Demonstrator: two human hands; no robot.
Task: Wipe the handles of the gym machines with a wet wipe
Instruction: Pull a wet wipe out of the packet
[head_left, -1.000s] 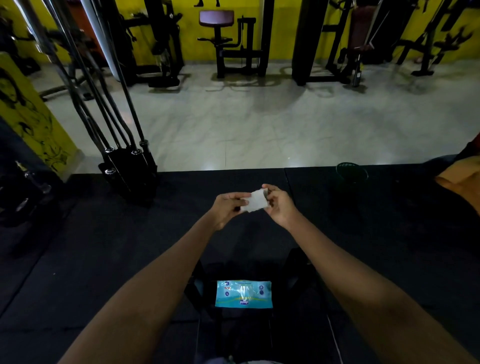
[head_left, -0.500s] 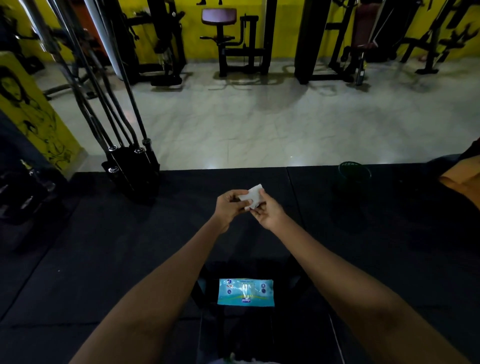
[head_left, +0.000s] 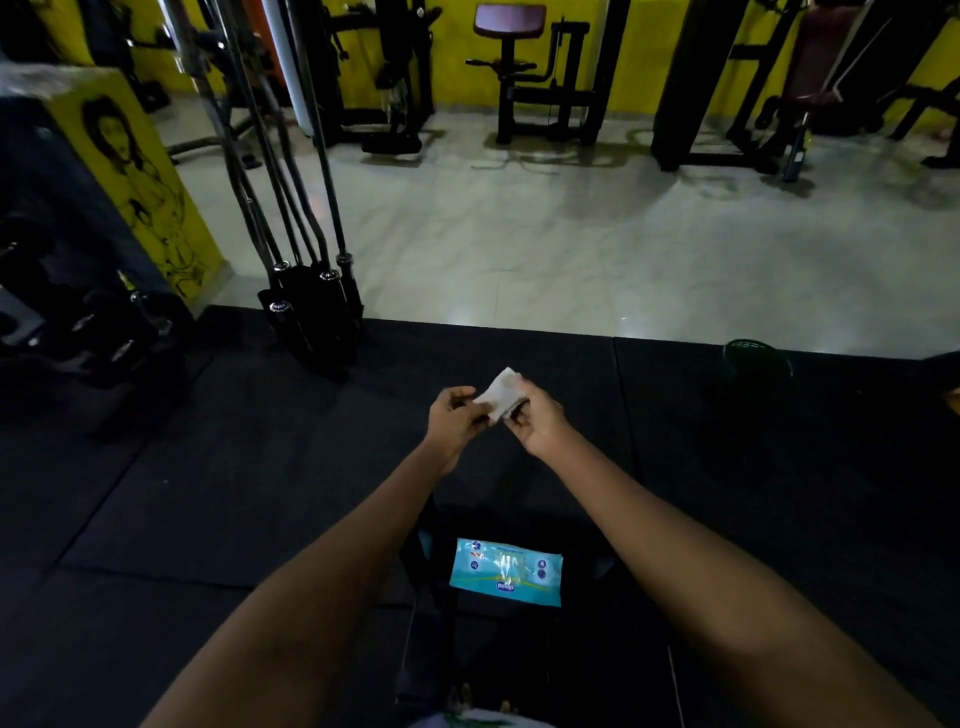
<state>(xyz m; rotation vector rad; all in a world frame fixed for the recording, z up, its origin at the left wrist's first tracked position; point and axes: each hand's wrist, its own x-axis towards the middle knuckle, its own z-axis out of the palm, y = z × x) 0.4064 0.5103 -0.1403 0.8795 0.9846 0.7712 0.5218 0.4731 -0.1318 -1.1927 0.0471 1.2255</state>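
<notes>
Black floor mats (head_left: 260, 493), meeting pale tiles (head_left: 519, 249) at the far edge; possibly a green basket (head_left: 756, 358) near the far right corner.

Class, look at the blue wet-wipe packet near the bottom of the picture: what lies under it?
The blue wet-wipe packet lies flat on a dark, black surface below the person's arms. What that surface is stays too dark to tell, and the part directly beneath the packet is covered.

So, counts: two bare hands (head_left: 535, 415), one folded white wet wipe (head_left: 501, 393) mid-frame, one turquoise plastic wipe pack (head_left: 508, 571) at the bottom centre, one dark green mesh basket (head_left: 756, 356) at right, one maroon padded seat (head_left: 510, 18) up top.
</notes>
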